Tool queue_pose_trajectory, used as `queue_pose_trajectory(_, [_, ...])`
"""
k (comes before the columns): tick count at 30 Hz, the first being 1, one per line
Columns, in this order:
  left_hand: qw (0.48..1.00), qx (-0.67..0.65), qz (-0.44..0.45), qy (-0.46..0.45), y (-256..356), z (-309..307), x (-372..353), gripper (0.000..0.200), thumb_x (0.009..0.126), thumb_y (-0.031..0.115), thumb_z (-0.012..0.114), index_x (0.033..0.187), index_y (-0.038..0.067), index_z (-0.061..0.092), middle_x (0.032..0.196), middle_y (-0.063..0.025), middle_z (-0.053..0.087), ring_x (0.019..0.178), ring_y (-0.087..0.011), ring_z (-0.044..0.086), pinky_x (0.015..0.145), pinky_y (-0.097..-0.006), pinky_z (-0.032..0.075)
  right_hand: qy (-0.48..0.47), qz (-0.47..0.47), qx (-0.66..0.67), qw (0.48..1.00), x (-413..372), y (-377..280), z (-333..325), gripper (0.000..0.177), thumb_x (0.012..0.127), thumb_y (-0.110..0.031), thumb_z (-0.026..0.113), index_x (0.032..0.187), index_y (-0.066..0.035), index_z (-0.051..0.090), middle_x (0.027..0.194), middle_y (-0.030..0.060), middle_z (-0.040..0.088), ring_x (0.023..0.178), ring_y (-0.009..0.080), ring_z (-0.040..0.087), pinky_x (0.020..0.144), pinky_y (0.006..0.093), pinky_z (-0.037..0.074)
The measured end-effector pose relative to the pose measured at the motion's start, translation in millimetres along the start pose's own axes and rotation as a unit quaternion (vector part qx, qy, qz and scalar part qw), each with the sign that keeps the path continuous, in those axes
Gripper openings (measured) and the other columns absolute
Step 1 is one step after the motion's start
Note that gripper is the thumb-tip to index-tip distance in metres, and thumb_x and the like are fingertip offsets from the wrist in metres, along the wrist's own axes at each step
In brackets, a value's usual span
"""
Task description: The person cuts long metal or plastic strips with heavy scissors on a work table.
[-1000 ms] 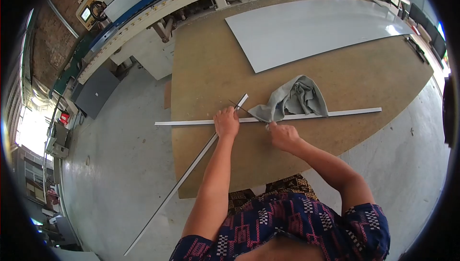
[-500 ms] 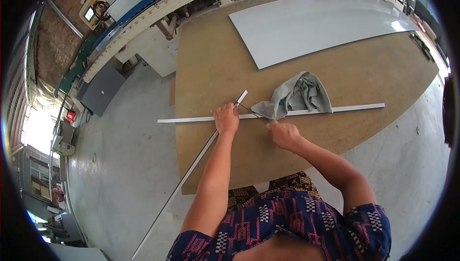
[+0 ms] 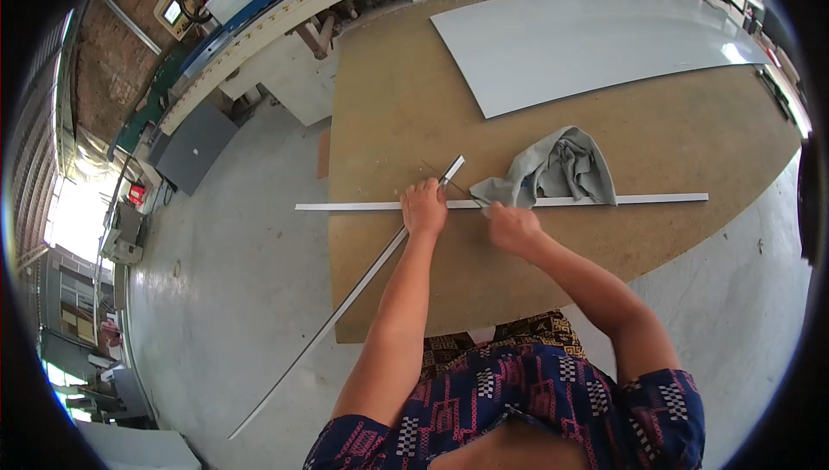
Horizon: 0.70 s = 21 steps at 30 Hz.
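Observation:
Two long thin white strips cross on a brown table. My left hand [image 3: 424, 208] presses down at the crossing, its fingers wrapped over the diagonal strip [image 3: 354, 290]. This strip runs off the table's near left edge. The horizontal strip [image 3: 661, 199] passes beneath my hand and a crumpled grey cloth [image 3: 566, 168]. Just below the cloth's left corner, my right hand [image 3: 514, 228] is closed on the end of a thin dark tool [image 3: 458, 187], perhaps a saw. Its blade lies across the diagonal strip near my left fingertips. The tool's handle is hidden in my fist.
A large pale grey sheet [image 3: 587, 47] lies at the far side of the brown table [image 3: 389, 107]. Behind the table stands a long machine [image 3: 285, 25] with a blue rail. A dark grey panel [image 3: 197, 149] leans at the left, above the concrete floor.
The whole view has shifted, so the table and strips appear slightly further right. My right hand has moved slightly up and left relative to the cloth, with the tool pushed further across the diagonal strip.

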<state>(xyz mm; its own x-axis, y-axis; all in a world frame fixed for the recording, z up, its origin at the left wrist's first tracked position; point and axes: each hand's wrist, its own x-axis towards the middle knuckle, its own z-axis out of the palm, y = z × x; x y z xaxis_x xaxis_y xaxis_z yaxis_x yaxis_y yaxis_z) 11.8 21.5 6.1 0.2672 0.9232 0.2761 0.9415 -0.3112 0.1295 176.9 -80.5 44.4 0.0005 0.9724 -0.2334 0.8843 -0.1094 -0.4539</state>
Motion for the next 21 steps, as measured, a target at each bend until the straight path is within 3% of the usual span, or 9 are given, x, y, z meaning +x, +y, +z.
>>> queue_pose_trajectory(4, [1.0,0.003,0.003,0.005,-1,3,-2,0.016,0.086,0.028,0.053,0.087,0.012,0.055,0.092,-0.0065,0.06,0.091,-0.027,0.054,0.081,-0.0422,0.04,-0.009,-0.005,-0.035,0.999,-25,13,-7,0.025,0.08,-0.014,0.048,0.098,0.001,0.053,0.087,0.0225,0.065,0.087,0.0353,0.064,0.075,0.0422,0.051])
queue_pose_trajectory(9, [1.0,0.013,0.002,0.006,-1,1,-1,0.017,0.087,0.028,0.051,0.087,0.012,0.055,0.092,-0.0063,0.06,0.091,-0.027,0.053,0.081,-0.0423,0.039,0.036,-0.051,-0.014,0.998,31,-23,-1,0.024,0.08,-0.015,0.048,0.096,0.001,0.055,0.089,0.0206,0.065,0.088,0.035,0.064,0.075,0.0412,0.051])
queue_pose_trajectory(12, [1.0,-0.017,-0.01,0.006,-1,2,0,0.017,0.085,0.027,0.054,0.088,0.01,0.054,0.091,-0.0084,0.06,0.092,-0.0301,0.054,0.085,-0.0473,0.039,0.043,-0.03,0.009,0.999,47,-27,10,0.024,0.08,-0.015,0.047,0.095,0.001,0.056,0.091,0.0196,0.065,0.089,0.0347,0.064,0.075,0.0413,0.051])
queue_pose_trajectory(15, [1.0,0.009,0.002,-0.002,0,-2,0,0.017,0.087,0.028,0.051,0.088,0.011,0.055,0.092,-0.0064,0.06,0.091,-0.0272,0.053,0.081,-0.0429,0.039,0.005,-0.006,-0.026,1.0,18,-6,4,0.024,0.081,-0.015,0.047,0.097,0.002,0.055,0.092,0.0203,0.065,0.09,0.0346,0.064,0.075,0.0418,0.051])
queue_pose_trajectory(21, [1.0,-0.02,-0.014,0.006,0,2,0,0.016,0.085,0.026,0.054,0.088,0.01,0.055,0.091,-0.0082,0.061,0.092,-0.0293,0.054,0.088,-0.0463,0.038,-0.012,0.009,-0.039,0.999,-25,19,-7,0.025,0.08,-0.013,0.048,0.099,0.001,0.054,0.093,0.0217,0.065,0.09,0.0362,0.063,0.078,0.042,0.05])
